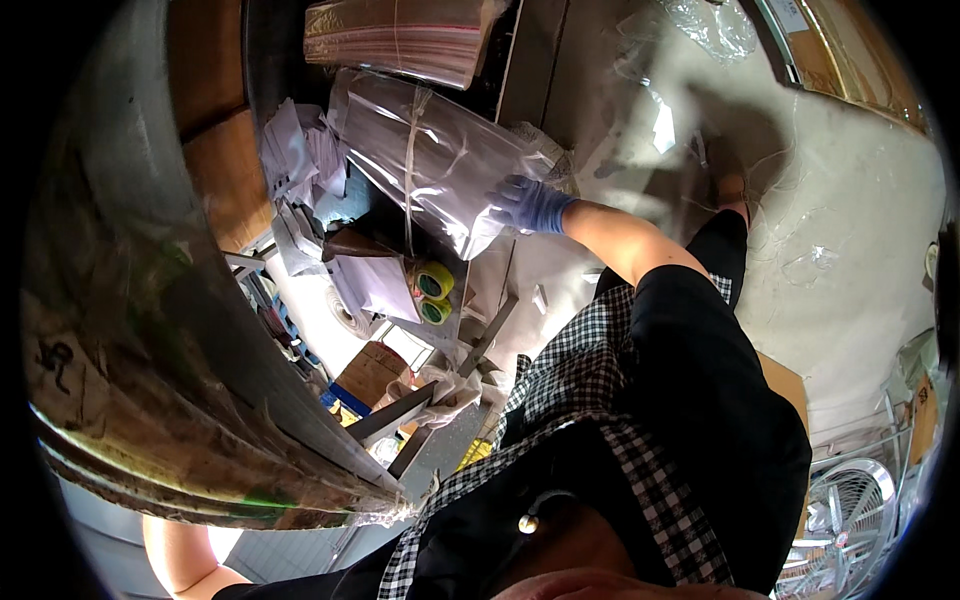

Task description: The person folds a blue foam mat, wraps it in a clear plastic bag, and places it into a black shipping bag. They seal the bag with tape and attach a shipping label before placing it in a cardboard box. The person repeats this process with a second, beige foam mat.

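My right hand (530, 205), in a thin bluish-purple glove, lies with fingers apart on the near right end of a long bundle wrapped in clear plastic (440, 150). Pale string runs across that bundle. My left arm (185, 555) shows only in part at the lower left. A large, bulky brown and grey package (200, 430) with a plastic-like surface fills the left side, and my left hand is out of sight. Whether it touches the package I cannot tell.
Another tied stack of sheets (395, 40) lies beyond the bundle. Loose papers (295, 150), green-yellow tape rolls (434, 281) and a cardboard box (372, 375) are to the left. Crumpled clear plastic (710, 28) lies on the floor. A metal fan (840, 535) stands at lower right.
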`<state>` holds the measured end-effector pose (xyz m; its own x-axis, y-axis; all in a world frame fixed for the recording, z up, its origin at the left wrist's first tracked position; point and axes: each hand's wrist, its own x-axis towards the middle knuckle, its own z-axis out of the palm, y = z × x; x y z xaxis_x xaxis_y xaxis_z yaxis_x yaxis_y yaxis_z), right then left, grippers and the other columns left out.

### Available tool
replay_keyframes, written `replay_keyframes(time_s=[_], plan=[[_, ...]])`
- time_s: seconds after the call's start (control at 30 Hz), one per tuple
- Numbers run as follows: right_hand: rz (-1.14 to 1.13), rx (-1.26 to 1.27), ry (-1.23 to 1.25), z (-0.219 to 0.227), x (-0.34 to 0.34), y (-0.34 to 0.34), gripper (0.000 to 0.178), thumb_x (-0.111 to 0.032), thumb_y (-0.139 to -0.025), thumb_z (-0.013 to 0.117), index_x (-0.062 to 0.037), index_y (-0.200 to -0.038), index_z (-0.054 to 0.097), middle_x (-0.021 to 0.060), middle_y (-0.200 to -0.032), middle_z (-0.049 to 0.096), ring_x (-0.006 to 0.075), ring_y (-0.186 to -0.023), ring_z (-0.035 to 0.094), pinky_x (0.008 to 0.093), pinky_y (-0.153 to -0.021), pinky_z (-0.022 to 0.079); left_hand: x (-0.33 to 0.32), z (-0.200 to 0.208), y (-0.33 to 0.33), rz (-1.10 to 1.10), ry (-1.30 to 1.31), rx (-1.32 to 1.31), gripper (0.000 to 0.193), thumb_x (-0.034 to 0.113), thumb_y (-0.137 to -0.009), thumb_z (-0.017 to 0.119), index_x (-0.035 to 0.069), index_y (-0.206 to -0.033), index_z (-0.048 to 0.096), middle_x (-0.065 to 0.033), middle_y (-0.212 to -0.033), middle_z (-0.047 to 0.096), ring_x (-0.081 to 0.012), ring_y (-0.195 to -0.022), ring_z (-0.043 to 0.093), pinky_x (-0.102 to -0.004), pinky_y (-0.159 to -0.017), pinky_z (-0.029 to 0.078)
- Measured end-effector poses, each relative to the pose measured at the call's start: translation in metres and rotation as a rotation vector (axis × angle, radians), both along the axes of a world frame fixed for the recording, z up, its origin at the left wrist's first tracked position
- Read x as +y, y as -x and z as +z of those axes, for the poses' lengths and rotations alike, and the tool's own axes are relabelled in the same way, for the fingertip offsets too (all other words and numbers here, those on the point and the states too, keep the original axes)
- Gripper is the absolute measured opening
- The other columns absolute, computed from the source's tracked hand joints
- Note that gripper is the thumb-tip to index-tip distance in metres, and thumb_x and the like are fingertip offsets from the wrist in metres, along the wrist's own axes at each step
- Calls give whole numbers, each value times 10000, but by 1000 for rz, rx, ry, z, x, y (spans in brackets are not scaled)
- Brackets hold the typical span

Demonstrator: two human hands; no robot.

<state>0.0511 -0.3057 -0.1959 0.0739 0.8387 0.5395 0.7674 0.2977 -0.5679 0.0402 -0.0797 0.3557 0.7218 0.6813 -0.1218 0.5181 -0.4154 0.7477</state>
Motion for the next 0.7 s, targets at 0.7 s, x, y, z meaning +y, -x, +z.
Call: replay_keyframes(time_s=[0.7], plan=[[171,-189,315,2,30,-8,164,-249,-774,657,-95,-829,672,46,-873,635,247,-888,623,389,-787,493,-14,2,3,12,-16,4,694,330,-880,699,75,-1443,384,-131,-1308,543,-288,-1151,579,-437,-950,525]])
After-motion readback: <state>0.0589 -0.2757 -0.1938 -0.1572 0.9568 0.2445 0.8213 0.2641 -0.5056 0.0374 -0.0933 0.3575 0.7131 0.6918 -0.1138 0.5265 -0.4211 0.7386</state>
